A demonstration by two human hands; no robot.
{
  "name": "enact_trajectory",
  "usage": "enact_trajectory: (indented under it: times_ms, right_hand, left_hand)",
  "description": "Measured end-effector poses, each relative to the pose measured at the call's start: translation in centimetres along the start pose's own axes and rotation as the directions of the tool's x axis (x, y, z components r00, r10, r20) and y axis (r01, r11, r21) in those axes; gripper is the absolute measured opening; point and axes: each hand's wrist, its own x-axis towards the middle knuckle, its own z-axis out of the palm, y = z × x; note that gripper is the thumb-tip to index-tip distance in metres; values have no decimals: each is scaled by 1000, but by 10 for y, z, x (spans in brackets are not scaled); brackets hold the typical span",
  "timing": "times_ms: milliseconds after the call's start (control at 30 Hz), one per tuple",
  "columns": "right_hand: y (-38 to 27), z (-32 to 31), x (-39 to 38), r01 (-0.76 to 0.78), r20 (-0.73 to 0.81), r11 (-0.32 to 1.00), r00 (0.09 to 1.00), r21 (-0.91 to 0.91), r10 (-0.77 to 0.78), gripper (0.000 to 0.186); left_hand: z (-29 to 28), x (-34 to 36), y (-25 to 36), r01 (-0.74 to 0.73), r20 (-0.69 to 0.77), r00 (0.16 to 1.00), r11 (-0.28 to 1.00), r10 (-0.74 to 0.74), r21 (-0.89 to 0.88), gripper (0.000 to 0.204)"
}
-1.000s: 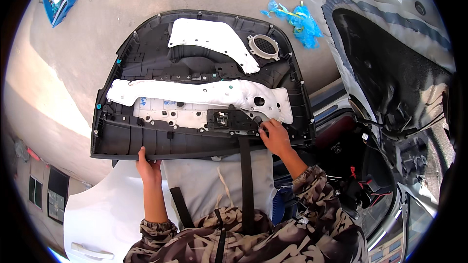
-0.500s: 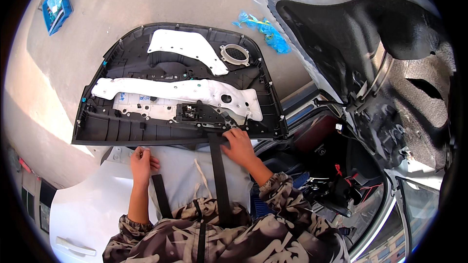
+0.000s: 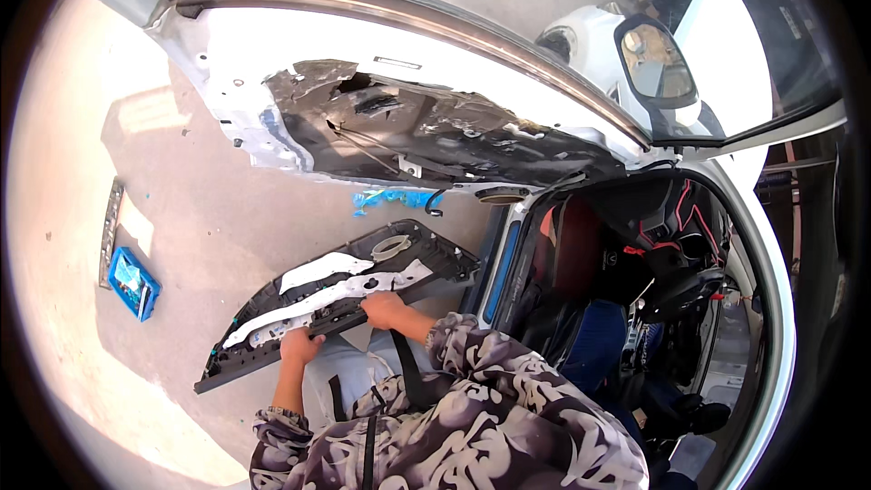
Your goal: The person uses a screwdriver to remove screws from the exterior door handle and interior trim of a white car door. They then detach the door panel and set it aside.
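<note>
Bare concrete ground [image 3: 181, 181] lies in sunlight beside a white car, and the open car door [image 3: 408, 118] stands in front of me, stripped to its dark inner skin with loose wires hanging from it. I take that door as my landmark. Below it and nearer to me I hold the black door trim panel [image 3: 336, 295], its back side up, with white padding strips and a round speaker ring showing. My left hand [image 3: 298, 345] is closed on the panel's near edge, and my right hand [image 3: 385, 308] is clenched over the same edge a little farther right. The panel hangs tilted, its far end near the door's lower rim. Just under the door lies a scrap of blue plastic [image 3: 390, 198]. Well left of the door, on the concrete, sits a blue tray [image 3: 134, 283]. Right of the door, the car's seat [image 3: 581, 254] shows through the opening.
</note>
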Motion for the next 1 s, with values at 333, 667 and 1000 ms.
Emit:
enact_trajectory:
  times_ms: [333,667,1000]
  right_hand:
    - [26,-124,-172,74,-417,991,909,110,-21,45]
    - [60,-131,-320,48,-761,967,627,250,166,45]
    - [81,-174,-349,-102,-501,927,817,361,285,30]
  left_hand:
    - [-109,-90,137,-254,-99,962,967,254,10,35]
    - [-119,-178,268,-537,-165,796,806,582,249,33]
    - [-132,-163,309,-677,3,725,712,689,184,35]
